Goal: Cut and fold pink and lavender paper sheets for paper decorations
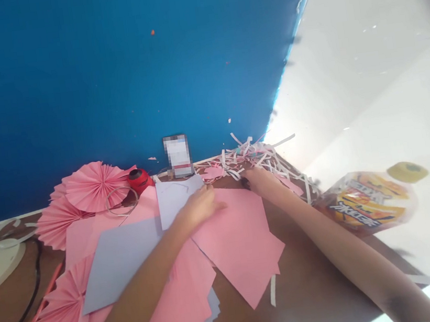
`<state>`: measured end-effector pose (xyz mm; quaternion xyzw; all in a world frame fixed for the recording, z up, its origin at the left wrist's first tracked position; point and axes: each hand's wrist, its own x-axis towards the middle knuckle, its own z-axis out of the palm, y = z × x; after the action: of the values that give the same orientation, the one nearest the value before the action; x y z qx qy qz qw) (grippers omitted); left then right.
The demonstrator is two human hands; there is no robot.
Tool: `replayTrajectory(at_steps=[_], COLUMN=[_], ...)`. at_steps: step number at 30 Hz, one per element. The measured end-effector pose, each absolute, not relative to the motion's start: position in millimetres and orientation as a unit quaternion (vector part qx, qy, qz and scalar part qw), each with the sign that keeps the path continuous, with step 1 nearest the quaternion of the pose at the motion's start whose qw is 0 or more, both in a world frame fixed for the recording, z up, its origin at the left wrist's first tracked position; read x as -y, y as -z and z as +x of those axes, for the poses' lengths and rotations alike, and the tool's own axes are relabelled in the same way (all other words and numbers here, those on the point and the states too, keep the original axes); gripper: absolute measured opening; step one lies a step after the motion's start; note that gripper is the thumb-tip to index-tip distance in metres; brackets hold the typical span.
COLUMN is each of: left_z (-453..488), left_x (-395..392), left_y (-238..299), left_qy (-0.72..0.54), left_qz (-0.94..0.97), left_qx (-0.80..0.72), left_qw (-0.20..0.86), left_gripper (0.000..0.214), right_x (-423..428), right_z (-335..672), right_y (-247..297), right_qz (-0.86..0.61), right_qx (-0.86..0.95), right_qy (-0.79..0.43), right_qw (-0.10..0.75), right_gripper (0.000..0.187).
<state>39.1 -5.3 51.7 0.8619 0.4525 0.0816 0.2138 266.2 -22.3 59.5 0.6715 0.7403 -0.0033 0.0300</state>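
On the worktop [5,310], pink pleated fans [94,187] lie at left, one near a red round object [139,179]. The left hand [201,205], fingers curled, is over overlapping pink sheets [241,237] mid-worktop; whether it grips paper, I cannot tell. The right hand [261,180] is beside paper strips [234,159], its grasp unclear. Farthest right is a labelled bottle [374,200].

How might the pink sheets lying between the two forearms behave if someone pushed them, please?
The pink sheets look like thin paper, so they are probably light and rather floppy. Their corners stick out unevenly on the near side, suggesting they may slide apart when pushed.
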Motion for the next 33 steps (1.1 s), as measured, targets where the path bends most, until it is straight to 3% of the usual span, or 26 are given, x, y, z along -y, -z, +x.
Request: replayTrajectory(at_steps=[4, 14, 19, 26, 30, 33], left_z=[49.2, 46.4, 46.0, 43.9, 42.8, 40.3], left_x=[14.6, 3.7, -0.8, -12.9, -12.9, -8.9], left_y=[-35.2, -44.6, -50.2, -57.2, -65.6, -75.9], left_qy=[-0.068, -0.079, -0.167, -0.239, -0.296, -0.34], left_qz=[0.862, 0.852, 0.856, 0.819, 0.744, 0.678], left_qx=[-0.479, -0.431, -0.382, -0.34, -0.298, -0.242], left_qw=[0.153, 0.288, 0.305, 0.397, 0.52, 0.605], left_gripper=[0.053, 0.031, 0.018, 0.021, 0.011, 0.007], right_x=[23.1, 22.2, 21.8, 23.4, 22.6, 21.7], right_z=[264.4, 264.2, 264.8, 263.2, 262.2, 257.2], right_y=[-60.6, -60.7, -59.0, -66.7, -72.8, -74.3], right_qz=[0.678, 0.697, 0.71, 0.731, 0.763, 0.748], right_qx=[-0.734, -0.715, -0.703, -0.681, -0.645, -0.648], right_qy=[0.009, 0.01, 0.002, 0.018, 0.017, 0.083], right_qw=[0.035, 0.044, 0.046, 0.033, -0.027, -0.116], right_gripper=[0.028, 0.022, 0.022, 0.028, 0.028, 0.026])
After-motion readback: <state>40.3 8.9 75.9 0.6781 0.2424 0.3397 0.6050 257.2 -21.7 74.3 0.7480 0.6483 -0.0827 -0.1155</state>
